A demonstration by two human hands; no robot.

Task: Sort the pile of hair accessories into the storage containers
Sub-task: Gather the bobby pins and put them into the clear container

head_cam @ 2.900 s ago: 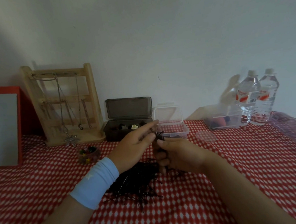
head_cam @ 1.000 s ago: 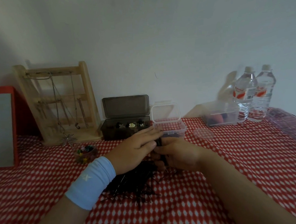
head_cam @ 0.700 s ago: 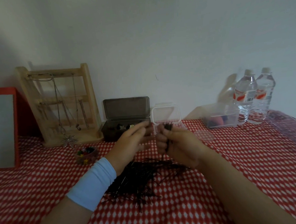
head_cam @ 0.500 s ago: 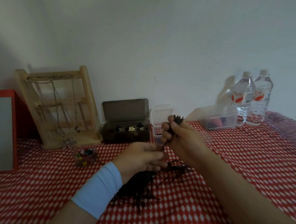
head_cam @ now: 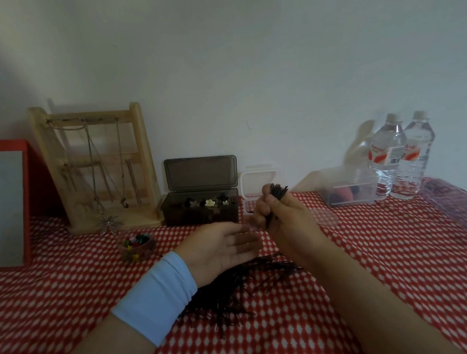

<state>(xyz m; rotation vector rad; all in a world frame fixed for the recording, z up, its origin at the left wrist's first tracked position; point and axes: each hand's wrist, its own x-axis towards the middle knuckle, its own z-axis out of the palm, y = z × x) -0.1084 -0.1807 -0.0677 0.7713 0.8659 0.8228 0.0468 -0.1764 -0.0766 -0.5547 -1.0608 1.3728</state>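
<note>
One hairpin bundle (head_cam: pixel 279 191) gripped in right hand (head_cam: pixel 286 224), above pile (head_cam: pixel 228 293).

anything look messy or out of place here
Only the black hairpins: a splayed heap on the checked cloth, partly under the left hand, pins pointing every way. The right hand grips a gathered bundle.

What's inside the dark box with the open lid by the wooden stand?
Small flower-shaped clips, cream and dark ones, show at the rim of the dark box. Anything deeper is hidden by its tinted front wall.
</note>
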